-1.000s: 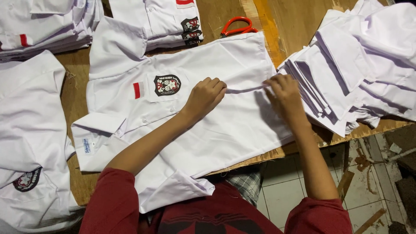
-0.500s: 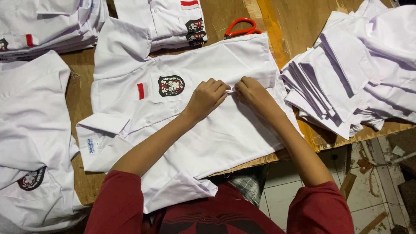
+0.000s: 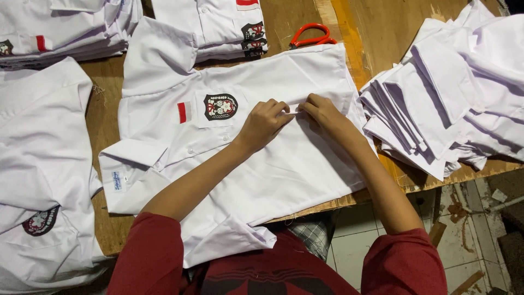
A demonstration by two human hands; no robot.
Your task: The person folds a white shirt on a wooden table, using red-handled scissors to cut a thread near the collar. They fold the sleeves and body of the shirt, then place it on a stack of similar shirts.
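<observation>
A white short-sleeved shirt (image 3: 284, 175) lies flat on the wooden table (image 3: 393, 33), collar to the left, with a dark round badge (image 3: 220, 106) and a small red strip (image 3: 182, 112) on its chest pocket. My left hand (image 3: 263, 123) and my right hand (image 3: 322, 112) meet at the middle of the shirt. Both pinch the front placket edge between fingertips. My arms in red sleeves reach in from the bottom.
Stacks of folded white shirts sit at the top left (image 3: 60, 27) and top centre (image 3: 218, 22). Another shirt (image 3: 38, 180) lies at the left. A fanned pile of white cloth pieces (image 3: 453, 93) fills the right. Orange-handled scissors (image 3: 311, 35) lie behind the shirt. Tiled floor (image 3: 469, 235) is below the table edge.
My right hand has slid left along the shirt from the right edge until it meets my left hand at the placket. The left hand has stayed in place.
</observation>
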